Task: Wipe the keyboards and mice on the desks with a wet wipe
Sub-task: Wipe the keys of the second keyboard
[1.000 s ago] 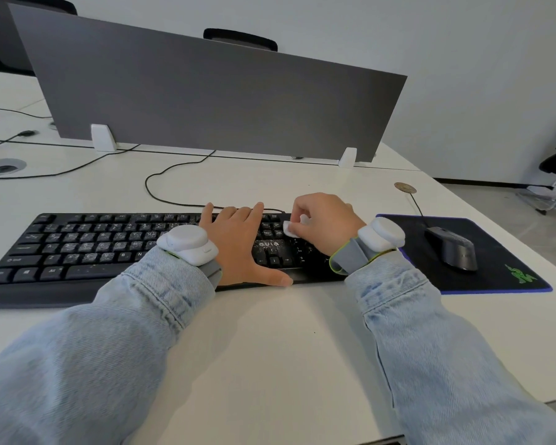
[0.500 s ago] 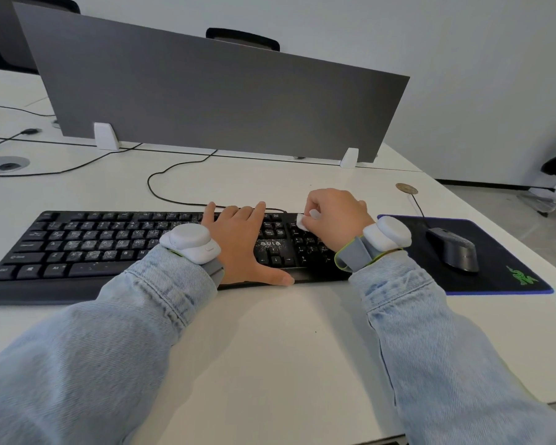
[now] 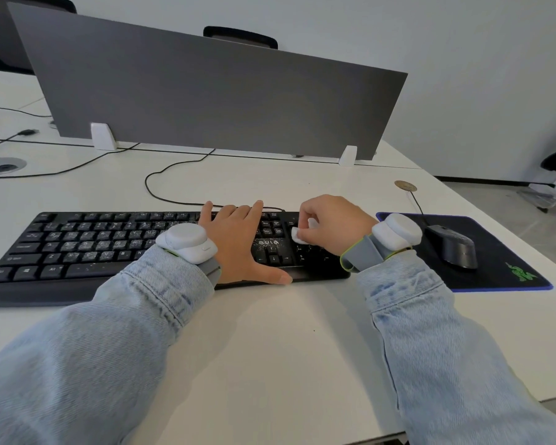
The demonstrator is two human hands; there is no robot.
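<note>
A black keyboard [image 3: 77, 248] lies across the white desk [image 3: 270, 348], its keys speckled with pale dust. My left hand [image 3: 238, 242] rests flat on the keys right of centre, fingers straight, thumb along the front edge. My right hand [image 3: 331, 224] pinches a small white wet wipe [image 3: 299, 235] and presses it on the number pad at the keyboard's right end. A dark grey mouse [image 3: 451, 247] sits on a black mouse pad [image 3: 507, 252] to the right, untouched.
A grey divider panel [image 3: 206, 97] stands behind the keyboard on white feet. The keyboard cable [image 3: 161, 194] loops across the desk. A round cable grommet [image 3: 2, 165] is at far left, a small brass disc [image 3: 405, 186] near the pad. Office chairs stand beyond.
My right hand has shifted the wipe a little back and forth over the number pad. My left hand has stayed flat on the keys.
</note>
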